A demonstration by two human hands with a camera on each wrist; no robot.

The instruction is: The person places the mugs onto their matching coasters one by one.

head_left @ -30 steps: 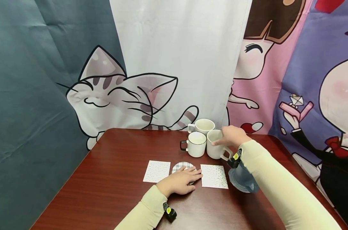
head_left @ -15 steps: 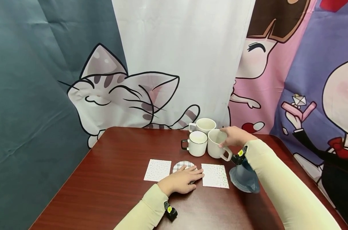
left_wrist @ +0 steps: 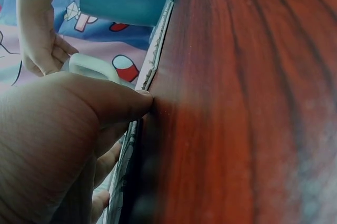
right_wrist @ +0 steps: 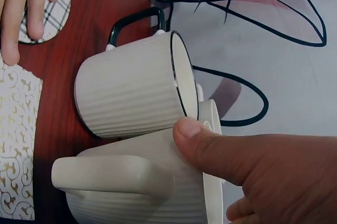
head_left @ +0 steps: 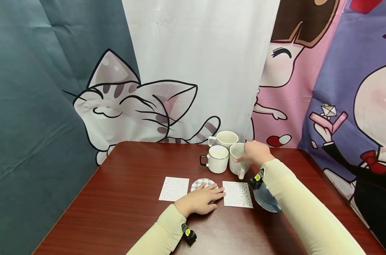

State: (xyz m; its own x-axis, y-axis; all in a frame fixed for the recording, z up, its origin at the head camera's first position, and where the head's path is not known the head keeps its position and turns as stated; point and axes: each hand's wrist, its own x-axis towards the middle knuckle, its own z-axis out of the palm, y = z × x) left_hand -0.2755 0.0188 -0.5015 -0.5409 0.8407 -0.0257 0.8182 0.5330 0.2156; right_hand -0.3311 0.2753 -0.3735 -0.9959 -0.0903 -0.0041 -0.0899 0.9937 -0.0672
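Note:
My right hand grips a white mug at its rim, the thumb on the outer wall in the right wrist view. This mug stands at the back right of the table, its handle turned toward me. Against it stands a ribbed white mug with a black rim and black handle. Behind both is a wider white cup. My left hand rests with extended fingers over a round plaid coaster, covering much of it; the thumb reaches the tabletop.
Square patterned coasters lie left and right of the plaid one. A blue mug stands beyond the right coaster, partly hidden by my right wrist. A printed cloth hangs right behind the table's back edge.
The white mug's handle has swung from its right side round to the front as my right hand turned it. The left hand has stayed on the plaid coaster.

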